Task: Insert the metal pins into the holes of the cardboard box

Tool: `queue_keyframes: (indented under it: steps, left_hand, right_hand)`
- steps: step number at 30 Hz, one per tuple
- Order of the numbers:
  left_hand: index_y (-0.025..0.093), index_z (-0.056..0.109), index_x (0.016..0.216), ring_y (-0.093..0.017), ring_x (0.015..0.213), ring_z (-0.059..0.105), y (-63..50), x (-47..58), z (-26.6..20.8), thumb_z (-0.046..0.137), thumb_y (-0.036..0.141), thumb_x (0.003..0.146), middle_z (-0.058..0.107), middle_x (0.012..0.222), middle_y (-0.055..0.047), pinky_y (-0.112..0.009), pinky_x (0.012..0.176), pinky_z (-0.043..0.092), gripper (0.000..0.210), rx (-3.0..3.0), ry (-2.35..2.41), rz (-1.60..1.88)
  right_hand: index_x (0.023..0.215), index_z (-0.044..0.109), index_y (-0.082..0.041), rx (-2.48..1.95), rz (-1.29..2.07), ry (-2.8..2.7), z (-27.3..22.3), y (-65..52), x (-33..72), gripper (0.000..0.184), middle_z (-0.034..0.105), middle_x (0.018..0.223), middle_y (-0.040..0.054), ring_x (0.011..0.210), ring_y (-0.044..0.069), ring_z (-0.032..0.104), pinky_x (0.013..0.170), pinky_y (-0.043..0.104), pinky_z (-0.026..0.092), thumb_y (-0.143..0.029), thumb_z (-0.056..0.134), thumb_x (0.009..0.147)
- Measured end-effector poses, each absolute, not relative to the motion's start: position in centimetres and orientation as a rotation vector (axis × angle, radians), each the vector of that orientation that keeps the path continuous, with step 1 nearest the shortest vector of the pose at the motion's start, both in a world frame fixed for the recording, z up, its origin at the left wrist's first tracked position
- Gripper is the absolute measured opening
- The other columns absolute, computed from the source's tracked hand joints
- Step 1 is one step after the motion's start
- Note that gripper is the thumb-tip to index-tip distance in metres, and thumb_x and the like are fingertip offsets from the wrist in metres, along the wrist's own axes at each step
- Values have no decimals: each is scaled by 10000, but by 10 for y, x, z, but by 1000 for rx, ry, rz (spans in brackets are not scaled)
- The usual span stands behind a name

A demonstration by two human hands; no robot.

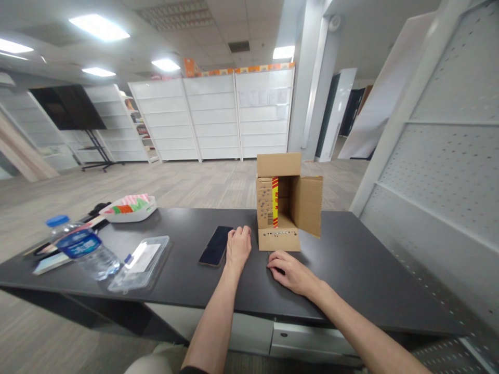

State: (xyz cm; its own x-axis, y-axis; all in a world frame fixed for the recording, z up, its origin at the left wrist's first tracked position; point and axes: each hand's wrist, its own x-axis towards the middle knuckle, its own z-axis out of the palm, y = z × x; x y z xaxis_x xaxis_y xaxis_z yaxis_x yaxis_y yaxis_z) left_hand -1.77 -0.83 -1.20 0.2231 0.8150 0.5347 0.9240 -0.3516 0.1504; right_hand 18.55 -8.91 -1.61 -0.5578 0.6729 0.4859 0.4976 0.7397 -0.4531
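My left hand [239, 246] rests on the dark table just right of a black smartphone [215, 247]. Its fingers are curled down together, and whatever may be under them is hidden. Whether it touches the phone's edge I cannot tell. My right hand [287, 271] lies in front of the cardboard box, thumb and fingers pinched together at a small thin thing too tiny to name. The cardboard box [265, 200] stands with its opening towards me and its flaps spread up, right and down. Small dark pieces [279, 234] dot its lower flap and left inner side, beside yellow-red tape [275, 202].
On the left of the table [335, 270] lie a water bottle [83, 246] with a blue cap, a clear plastic case [142, 262] and a white basket [130, 214] of colourful packets. A perforated panel [440, 171] rises at the right edge. Shelving [210, 119] stands behind.
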Motion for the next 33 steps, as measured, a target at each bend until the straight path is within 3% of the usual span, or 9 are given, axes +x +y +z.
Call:
queue_keyframes:
  steps: [33]
  left_hand:
    - [220, 596, 967, -183, 878, 595, -5, -18, -16, 423, 171, 955, 646, 899, -41, -342, 928, 371, 180, -2297, -1643, -816]
  right_hand:
    - [1057, 700, -198, -852, 347, -2321, -19, -87, 186, 242, 651, 1058, 90, 995, 187, 622, 902, 320, 533, -182, 470, 982]
